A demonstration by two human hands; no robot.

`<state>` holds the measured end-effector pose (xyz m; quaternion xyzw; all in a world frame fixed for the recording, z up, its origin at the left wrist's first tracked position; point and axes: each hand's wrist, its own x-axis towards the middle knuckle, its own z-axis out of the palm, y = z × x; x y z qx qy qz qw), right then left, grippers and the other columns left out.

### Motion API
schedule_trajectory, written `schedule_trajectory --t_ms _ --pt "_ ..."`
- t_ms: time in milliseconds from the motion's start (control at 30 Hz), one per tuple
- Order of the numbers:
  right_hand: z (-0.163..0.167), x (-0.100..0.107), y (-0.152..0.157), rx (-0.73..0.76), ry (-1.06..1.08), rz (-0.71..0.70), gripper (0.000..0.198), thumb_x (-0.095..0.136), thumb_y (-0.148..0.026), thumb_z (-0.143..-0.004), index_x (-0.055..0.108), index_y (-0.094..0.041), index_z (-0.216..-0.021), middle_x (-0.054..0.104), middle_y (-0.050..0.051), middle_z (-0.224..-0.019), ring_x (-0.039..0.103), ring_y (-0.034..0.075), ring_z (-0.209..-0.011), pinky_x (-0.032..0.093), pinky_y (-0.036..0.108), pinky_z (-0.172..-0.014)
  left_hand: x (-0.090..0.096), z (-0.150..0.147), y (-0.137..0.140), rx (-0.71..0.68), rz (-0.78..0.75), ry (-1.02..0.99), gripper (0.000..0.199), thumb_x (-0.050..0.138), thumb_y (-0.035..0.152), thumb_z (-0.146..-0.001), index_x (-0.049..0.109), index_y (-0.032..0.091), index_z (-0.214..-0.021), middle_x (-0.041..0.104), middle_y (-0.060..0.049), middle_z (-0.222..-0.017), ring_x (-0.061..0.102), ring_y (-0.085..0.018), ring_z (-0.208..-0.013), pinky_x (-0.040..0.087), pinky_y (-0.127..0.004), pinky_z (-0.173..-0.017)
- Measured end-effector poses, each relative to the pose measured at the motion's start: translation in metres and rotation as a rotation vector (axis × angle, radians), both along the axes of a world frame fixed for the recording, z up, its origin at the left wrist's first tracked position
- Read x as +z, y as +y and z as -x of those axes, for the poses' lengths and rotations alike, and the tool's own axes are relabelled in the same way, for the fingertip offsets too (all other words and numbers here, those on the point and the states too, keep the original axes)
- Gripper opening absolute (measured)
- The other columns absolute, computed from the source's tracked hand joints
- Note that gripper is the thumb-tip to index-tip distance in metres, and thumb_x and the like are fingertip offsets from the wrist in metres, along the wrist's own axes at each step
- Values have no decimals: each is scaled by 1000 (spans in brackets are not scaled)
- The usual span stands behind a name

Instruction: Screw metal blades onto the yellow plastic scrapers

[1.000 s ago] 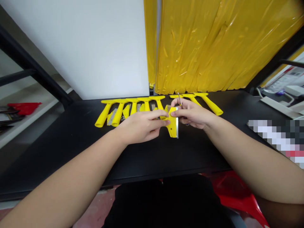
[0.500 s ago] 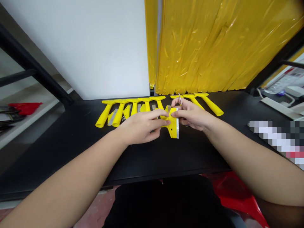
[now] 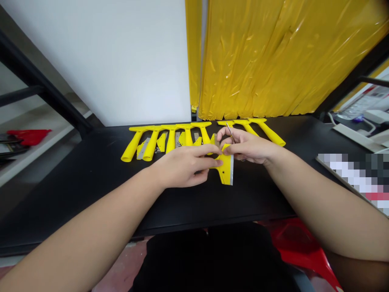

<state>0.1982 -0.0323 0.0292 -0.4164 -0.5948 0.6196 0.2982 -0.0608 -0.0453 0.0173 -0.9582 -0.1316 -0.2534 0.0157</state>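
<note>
A yellow scraper (image 3: 225,170) with a silvery blade edge is held just above the black table. My left hand (image 3: 188,166) is closed around its handle, mostly hiding it. At the scraper's upper edge, the thumb and fingers of my right hand (image 3: 251,147) pinch the head. A thin metal rod (image 3: 230,129), its kind unclear, sticks up from between the right fingers. Behind my left hand lies a row of several yellow scraper handles (image 3: 131,146), with small yellow plates and grey blades (image 3: 143,149) among them. More yellow handles (image 3: 272,133) lie beyond my right hand.
The black table (image 3: 194,207) runs up to a white panel (image 3: 121,61) and yellow plastic wrapping (image 3: 255,61) at the back. Black frame posts (image 3: 54,97) stand at both sides. A shelf with a red item (image 3: 30,138) is at left; a white power strip (image 3: 355,138) lies right.
The scraper has shifted slightly right and toward me, with both hands still on it. The thin rod now leans more to the left.
</note>
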Motion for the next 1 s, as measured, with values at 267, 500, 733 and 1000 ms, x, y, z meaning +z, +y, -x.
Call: schedule_trajectory --t_ms 267,500,733,1000 --pt "-13 3 8 -128 32 -108 53 94 -32 -73 56 -26 -109 62 -5 -79 54 9 -55 19 19 -39 5 9 8 85 96 14 35 58 10 -94 71 19 -125 66 -10 -153 70 -25 -132 62 -38 -106" --pt "-26 10 2 288 -460 -358 25 87 -40 -80 73 -19 -83 66 -1 -70 57 13 -62 43 26 -57 6 17 19 157 67 -9 28 58 10 -94 72 16 -119 69 -15 -149 71 -27 -131 62 -43 -109" --pt "-7 1 -6 431 -806 -369 13 83 -30 -80 79 -20 -87 72 1 -76 63 16 -66 45 27 -60 2 18 24 189 31 11 27 58 12 -94 73 16 -116 69 -15 -147 73 -28 -127 65 -42 -102" --pt "-1 2 -9 468 -858 -395 7 77 -28 -86 76 -21 -84 72 2 -78 61 16 -66 44 28 -61 2 19 24 208 35 26 28 58 13 -93 73 17 -116 69 -14 -148 73 -28 -126 64 -41 -101"
